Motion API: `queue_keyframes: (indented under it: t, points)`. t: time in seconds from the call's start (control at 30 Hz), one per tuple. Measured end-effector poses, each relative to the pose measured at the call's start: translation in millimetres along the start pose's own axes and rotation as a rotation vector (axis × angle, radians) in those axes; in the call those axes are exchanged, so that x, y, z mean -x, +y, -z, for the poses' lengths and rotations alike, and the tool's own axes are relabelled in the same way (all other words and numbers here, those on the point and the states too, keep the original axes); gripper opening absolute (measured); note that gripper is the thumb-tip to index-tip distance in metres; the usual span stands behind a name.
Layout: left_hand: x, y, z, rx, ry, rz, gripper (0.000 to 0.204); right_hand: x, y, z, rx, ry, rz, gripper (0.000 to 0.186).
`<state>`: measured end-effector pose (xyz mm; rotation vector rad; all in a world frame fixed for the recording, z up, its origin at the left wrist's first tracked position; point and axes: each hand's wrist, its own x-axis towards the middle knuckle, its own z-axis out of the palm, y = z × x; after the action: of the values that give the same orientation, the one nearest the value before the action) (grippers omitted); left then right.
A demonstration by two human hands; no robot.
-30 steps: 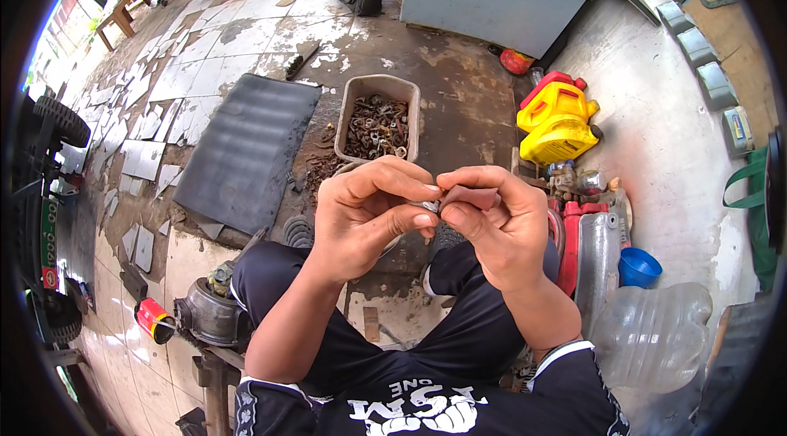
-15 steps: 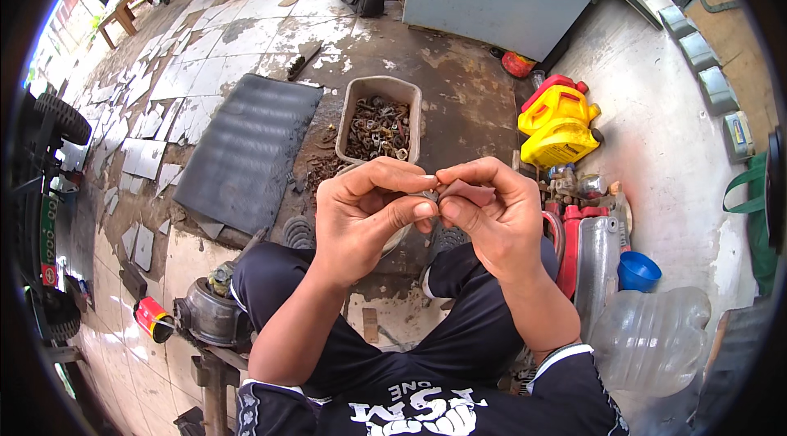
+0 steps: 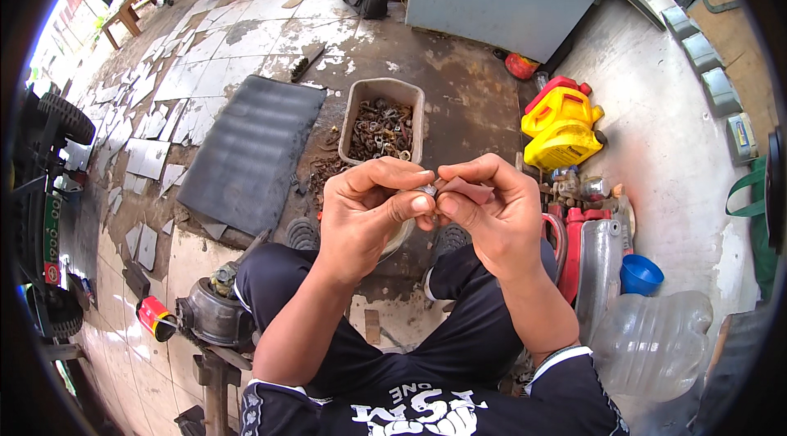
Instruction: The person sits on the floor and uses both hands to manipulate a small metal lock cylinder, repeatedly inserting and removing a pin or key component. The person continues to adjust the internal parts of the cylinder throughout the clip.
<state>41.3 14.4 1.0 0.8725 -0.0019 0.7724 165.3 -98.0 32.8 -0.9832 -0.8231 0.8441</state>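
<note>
My left hand [image 3: 358,219] pinches a small silvery metal piece [image 3: 428,189] between thumb and fingertips; its exact kind is too small to make out. My right hand [image 3: 496,215] holds a folded reddish-brown piece of sandpaper [image 3: 469,191], its edge against or very close to the metal piece. Both hands meet above my lap, fingertips almost touching. Just beyond them stands a grey-beige plastic tub [image 3: 351,104] holding many rusty nuts and small metal parts [image 3: 381,129]. Below my hands, a pale round container [image 3: 399,241] is mostly hidden.
A black rubber mat [image 3: 250,153] lies left of the tub, beside broken floor tiles [image 3: 147,157]. Yellow jugs [image 3: 561,129], a blue bowl [image 3: 640,274] and a big clear plastic bottle [image 3: 656,342] line the right wall. At left sit a metal housing [image 3: 215,313] and a red-yellow can [image 3: 154,319].
The metal piece shows more plainly between my fingertips, slightly turned. Both hands keep their hold in nearly the same place, and the whole view has shifted slightly.
</note>
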Motion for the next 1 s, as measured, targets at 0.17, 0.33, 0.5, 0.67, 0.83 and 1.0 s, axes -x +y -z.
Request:
queue_keyframes:
  t: [0.17, 0.33, 0.5, 0.67, 0.83, 1.0]
  points:
    - [0.3, -4.9, -4.0, -0.133, 0.018, -0.049, 0.015, -3.0, 5.3, 3.8, -0.008, 0.041, 0.007, 0.019]
    - [1.0, -1.8, -1.8, -0.147, 0.011, -0.033, 0.016, -5.1, 2.5, 3.3, -0.105, -0.028, -0.025, 0.02]
    - [1.4, -4.2, -3.6, -0.068, 0.066, -0.03, 0.014, -3.9, 6.8, 4.4, 0.01, 0.017, 0.027, 0.02]
    - [1.7, -3.0, -4.8, -0.225, 0.075, -0.082, 0.016, -7.2, 11.2, 1.7, -0.002, 0.066, 0.029, 0.021]
    - [1.7, 0.9, -0.5, -0.104, 0.082, -0.002, 0.017, -4.9, 7.9, 2.3, 0.106, -0.006, 0.107, 0.021]
    - [1.6, 0.5, 0.7, -0.253, 0.026, -0.044, 0.017, -6.8, 9.6, -0.2, 0.03, 0.057, 0.04, 0.02]
